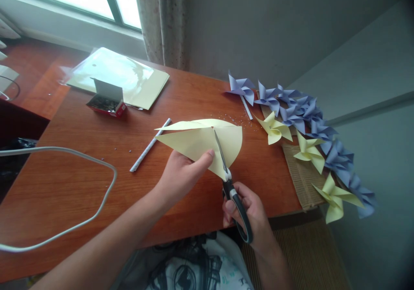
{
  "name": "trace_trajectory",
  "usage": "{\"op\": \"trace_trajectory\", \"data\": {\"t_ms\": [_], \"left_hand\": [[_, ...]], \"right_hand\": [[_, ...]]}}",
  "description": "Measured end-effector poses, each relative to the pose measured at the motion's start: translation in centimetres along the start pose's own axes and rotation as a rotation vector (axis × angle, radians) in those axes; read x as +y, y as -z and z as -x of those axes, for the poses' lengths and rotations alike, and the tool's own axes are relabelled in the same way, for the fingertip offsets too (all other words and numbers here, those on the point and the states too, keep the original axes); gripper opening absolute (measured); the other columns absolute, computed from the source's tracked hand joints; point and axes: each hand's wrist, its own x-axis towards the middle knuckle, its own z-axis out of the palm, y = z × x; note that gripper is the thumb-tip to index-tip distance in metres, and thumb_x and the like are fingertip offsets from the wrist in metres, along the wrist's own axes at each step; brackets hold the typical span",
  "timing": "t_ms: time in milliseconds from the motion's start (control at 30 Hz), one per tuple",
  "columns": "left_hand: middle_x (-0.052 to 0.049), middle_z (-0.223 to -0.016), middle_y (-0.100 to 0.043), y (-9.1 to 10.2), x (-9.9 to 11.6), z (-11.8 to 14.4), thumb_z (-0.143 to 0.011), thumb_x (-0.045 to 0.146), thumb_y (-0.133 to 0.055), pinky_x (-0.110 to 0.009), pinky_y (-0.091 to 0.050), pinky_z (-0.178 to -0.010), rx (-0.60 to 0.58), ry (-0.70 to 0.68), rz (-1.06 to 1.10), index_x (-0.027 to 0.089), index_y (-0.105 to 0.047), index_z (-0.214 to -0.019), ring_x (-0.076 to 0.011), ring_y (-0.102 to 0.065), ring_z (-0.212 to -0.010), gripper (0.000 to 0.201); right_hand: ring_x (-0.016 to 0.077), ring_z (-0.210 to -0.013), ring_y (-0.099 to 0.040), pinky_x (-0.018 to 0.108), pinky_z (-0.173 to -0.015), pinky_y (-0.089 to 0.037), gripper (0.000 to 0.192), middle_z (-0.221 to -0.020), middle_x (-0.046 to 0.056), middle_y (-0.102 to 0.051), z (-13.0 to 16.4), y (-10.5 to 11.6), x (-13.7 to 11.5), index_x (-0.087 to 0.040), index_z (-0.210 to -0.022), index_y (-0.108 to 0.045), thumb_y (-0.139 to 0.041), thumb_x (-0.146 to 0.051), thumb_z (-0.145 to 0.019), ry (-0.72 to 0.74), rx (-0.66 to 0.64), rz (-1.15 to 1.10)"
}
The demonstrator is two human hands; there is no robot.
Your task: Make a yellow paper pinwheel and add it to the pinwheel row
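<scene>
Seen from above, a person works at a reddish wooden surface [80, 182]. The left hand [181, 173] pinches a folded pale yellow paper [197, 141], thumb on top, holding it just above the surface's middle. The right hand [250, 212] is closed around the black handles of scissors [231, 186], whose blades are cutting into the paper's lower edge. A white paper stick [149, 145] lies just left of the paper. Farther left sit a small open red box [106, 102] and a stack of yellow sheets [123, 76]. A white cable [64, 195] loops across the near left. Purple and yellow paper pinwheels [307, 126] line the right edge.
</scene>
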Motion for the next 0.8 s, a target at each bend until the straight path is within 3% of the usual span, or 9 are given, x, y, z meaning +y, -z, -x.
{"op": "trace_trajectory", "data": {"t_ms": [267,500,800], "left_hand": [[-0.008,-0.1,-0.078,0.21,-0.17,-0.02,-0.084,0.036,-0.069,-0.031,-0.057,-0.082,-0.004,0.008,-0.027,0.014,-0.07,-0.095,-0.0254,-0.073,-0.093,0.025],[-0.01,-0.111,-0.077,0.38,-0.77,-0.1,-0.082,0.037,-0.075,-0.031,-0.055,-0.088,0.092,0.066,0.13,0.013,-0.07,-0.116,-0.0262,-0.071,-0.104,0.042],[-0.008,-0.108,-0.078,0.14,-0.6,0.07,-0.084,0.034,-0.074,-0.027,-0.055,-0.087,0.071,0.022,0.112,0.014,-0.071,-0.111,-0.0233,-0.071,-0.103,0.033]], "right_hand": [[0.0081,-0.048,-0.055,0.02,-0.048,-0.041,0.045,-0.06,-0.006,-0.056,-0.11,0.06,0.39,-0.019,-0.084,-0.054,-0.081,-0.054,-0.077,0.01,0.001,0.019],[0.0069,-0.047,-0.054,0.019,-0.047,-0.04,0.045,-0.063,-0.007,-0.056,-0.17,-0.12,0.77,-0.019,-0.085,-0.053,-0.082,-0.053,-0.077,-0.005,0.008,0.037],[0.0084,-0.054,-0.055,0.021,-0.053,-0.045,0.05,-0.068,-0.004,-0.057,-0.02,-0.28,0.81,-0.018,-0.091,-0.054,-0.081,-0.058,-0.076,0.057,-0.061,-0.014]]}}
